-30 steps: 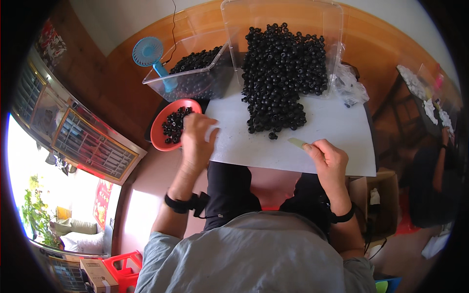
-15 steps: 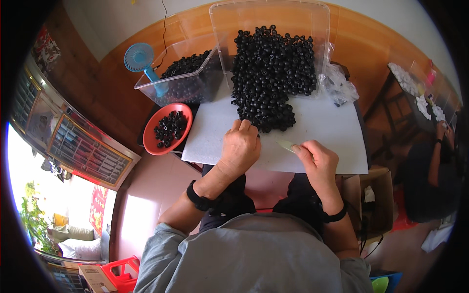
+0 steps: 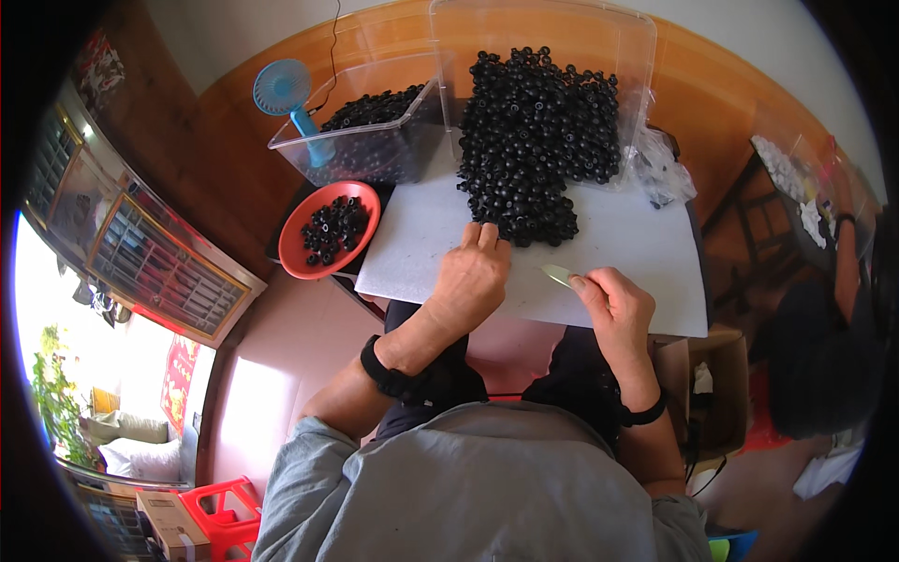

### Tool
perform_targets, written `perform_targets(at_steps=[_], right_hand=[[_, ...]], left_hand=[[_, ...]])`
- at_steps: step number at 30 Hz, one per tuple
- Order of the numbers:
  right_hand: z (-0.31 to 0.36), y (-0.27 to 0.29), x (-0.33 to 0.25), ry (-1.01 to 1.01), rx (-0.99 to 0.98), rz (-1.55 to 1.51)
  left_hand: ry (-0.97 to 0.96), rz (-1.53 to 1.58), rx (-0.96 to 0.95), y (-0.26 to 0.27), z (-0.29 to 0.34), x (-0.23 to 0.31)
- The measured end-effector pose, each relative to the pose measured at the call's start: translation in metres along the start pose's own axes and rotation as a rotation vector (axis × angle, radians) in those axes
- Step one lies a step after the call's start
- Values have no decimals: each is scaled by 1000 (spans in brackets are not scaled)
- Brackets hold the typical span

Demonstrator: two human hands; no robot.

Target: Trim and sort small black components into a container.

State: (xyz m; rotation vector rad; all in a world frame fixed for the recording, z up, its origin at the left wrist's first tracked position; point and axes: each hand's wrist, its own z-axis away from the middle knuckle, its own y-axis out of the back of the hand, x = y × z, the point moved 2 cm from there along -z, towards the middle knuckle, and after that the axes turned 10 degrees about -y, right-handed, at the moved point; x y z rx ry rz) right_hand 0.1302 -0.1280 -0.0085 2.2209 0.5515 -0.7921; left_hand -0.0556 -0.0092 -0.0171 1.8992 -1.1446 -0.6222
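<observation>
A heap of small round black parts (image 3: 524, 159), some showing a hole, spills out of a tipped clear plastic bin (image 3: 637, 94) onto a white board (image 3: 412, 253). At the heap's near edge is my left hand (image 3: 473, 272), closed with its fingertips bent down. Whatever those fingers pinch is hidden behind the hand. To the right, my right hand (image 3: 615, 304) grips a small knife (image 3: 557, 274) with a pale blade. The blade points left toward the heap and stays apart from the parts.
A red bowl (image 3: 292, 248) holding black parts stands left of the board. Behind it, a clear tub (image 3: 375, 159) contains more, with a blue handheld fan (image 3: 283, 89) at its corner. Plastic bags (image 3: 660, 173) lie right. An open cardboard box (image 3: 726, 375) stands below; another person's arm (image 3: 846, 262) shows far right.
The whole view has shifted slightly. My hands keep nearly the same places at the board, with the knife still in my right hand. At far right, the other person's arm has moved.
</observation>
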Motion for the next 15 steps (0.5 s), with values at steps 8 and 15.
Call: perform_targets(at_steps=[8, 15], right_hand=[[-7, 2, 4, -277, -198, -197], [-11, -21, -12, -323, -321, -210]], left_hand=[[518, 1267, 45, 16, 17, -6], [678, 1749, 181, 8, 29, -5]])
